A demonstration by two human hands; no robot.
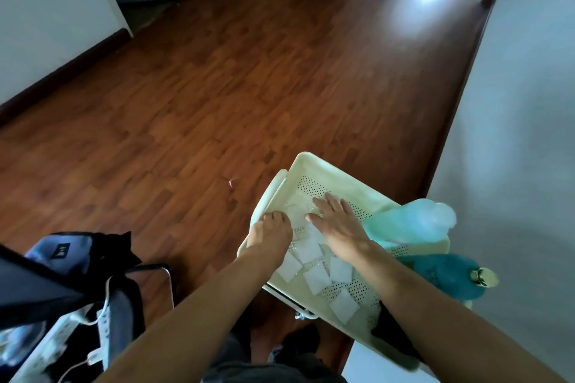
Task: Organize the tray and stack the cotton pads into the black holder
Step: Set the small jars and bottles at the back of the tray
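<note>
A pale yellow perforated tray sits at the lower right, on top of a cart. Several white square cotton pads lie scattered on its floor. My left hand rests at the tray's left rim, fingers bent down onto a pad. My right hand lies flat on the tray floor with its fingers spread, and under it is a clear crinkly wrapper. A black thing, perhaps the holder, shows at the tray's near right corner, partly hidden by my right forearm.
A light green bottle and a dark teal bottle with a gold cap lie at the tray's right side, by the white wall. A chair with bags and a power strip stands at the lower left. Wooden floor stretches ahead.
</note>
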